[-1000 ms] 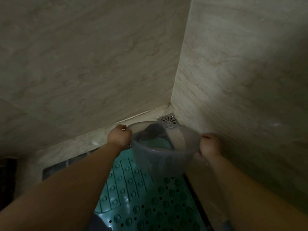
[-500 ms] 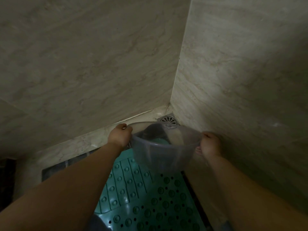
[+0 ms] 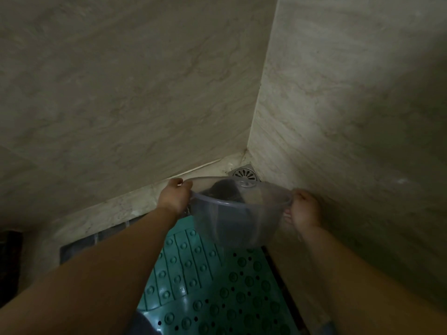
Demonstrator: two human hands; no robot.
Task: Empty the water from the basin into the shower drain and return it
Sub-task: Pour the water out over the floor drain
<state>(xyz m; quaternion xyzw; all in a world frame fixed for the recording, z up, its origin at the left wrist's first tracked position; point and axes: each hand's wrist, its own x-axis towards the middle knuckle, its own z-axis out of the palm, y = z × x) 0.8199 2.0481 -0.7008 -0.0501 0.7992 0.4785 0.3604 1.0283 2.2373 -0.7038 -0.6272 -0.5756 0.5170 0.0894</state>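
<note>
A clear plastic basin [image 3: 238, 222] hangs in the air over the shower floor, tilted away from me toward the corner. My left hand [image 3: 174, 197] grips its left rim and my right hand [image 3: 305, 210] grips its right rim. The round metal shower drain [image 3: 244, 174] sits in the floor corner, just beyond the basin's far rim and partly seen through it. Whether water is inside the basin is hard to tell in the dim light.
Two beige marble walls [image 3: 135, 88] meet at the corner above the drain. A teal studded anti-slip mat [image 3: 212, 293] covers the floor below the basin. A pale stone kerb [image 3: 116, 209] runs along the left wall. A dark object [image 3: 9, 257] lies at the far left.
The basin has tipped further forward toward the drain corner, its base now showing more toward me. Both hands stayed on the rim and shifted slightly forward.
</note>
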